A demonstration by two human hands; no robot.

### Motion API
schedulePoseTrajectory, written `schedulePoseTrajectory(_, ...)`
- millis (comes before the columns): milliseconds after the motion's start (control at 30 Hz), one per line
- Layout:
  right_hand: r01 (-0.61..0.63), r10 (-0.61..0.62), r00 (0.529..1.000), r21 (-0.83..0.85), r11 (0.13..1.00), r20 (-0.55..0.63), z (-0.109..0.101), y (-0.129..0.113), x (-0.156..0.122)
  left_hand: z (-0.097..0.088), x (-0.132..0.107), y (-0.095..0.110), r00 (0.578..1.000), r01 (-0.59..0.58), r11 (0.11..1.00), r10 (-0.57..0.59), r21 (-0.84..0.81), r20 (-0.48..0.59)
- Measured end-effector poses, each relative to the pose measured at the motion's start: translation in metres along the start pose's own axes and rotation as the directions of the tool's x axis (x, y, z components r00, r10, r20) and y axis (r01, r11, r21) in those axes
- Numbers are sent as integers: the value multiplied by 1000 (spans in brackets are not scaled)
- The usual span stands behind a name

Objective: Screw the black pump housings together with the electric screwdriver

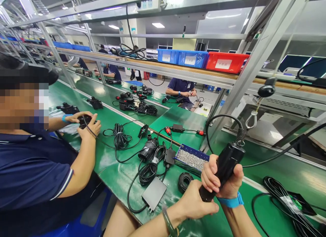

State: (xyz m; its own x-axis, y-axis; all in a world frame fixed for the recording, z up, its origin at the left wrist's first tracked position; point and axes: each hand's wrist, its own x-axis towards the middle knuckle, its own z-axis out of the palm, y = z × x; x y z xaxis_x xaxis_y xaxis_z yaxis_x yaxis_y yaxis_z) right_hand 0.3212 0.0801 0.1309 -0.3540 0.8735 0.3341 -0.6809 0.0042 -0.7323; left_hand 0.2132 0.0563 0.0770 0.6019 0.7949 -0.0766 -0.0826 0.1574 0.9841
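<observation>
The black electric screwdriver (226,160) stood tilted above the green belt (117,175), hung from a coiled cable. The right hand (225,187) was closed tight round its body, fingers (209,178) wrapped across the near side. The left hand (195,204) was curled at the tool's lower end and seemed to pinch the tip, though that grip was hidden. A blue tray of screws (190,150) lay just beyond.

At lower right of centre, the right hand (223,183) grips a black corded screwdriver (229,158), the left hand (195,203) closed round its lower end, beside a blue screw tray (195,152) on the green belt (119,177), with a co-worker (38,169) at left.
</observation>
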Motion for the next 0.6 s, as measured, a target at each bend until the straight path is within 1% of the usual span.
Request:
schedulePoseTrajectory(100, 23, -26, 998, -50, 998, -52, 2, -1, 0, 4, 1, 0, 988, -93, 992, 103, 86, -119)
schedulePoseTrajectory(233, 36, -50, 990, -103, 994, -132, 2, 1, 3, 6, 6, -6, 958, -144, 972, 184, 186, -220)
schedulePoseTrajectory(300, 40, -58, 986, -117, 992, -159, 1, 3, 5, 5, 8, -9, 941, -163, 957, 224, 241, -253)
schedulePoseTrajectory(367, 41, -66, 980, -136, 990, -186, 0, 4, 7, 3, 11, -10, 933, -180, 949, 248, 260, -260)
schedulePoseTrajectory(433, 34, -69, 975, -162, 986, -212, 1, 4, 8, 2, 13, -8, 940, -176, 953, 237, 245, -247)
schedulePoseTrajectory(533, -1, -54, 965, -210, 978, -257, 1, 1, 9, 0, 13, -3, 975, -69, 973, 113, 221, -192)
schedulePoseTrajectory(600, -48, -29, 955, -250, 967, -295, -3, -3, 10, -4, 10, -3, 984, -31, 969, 73, 246, -165)
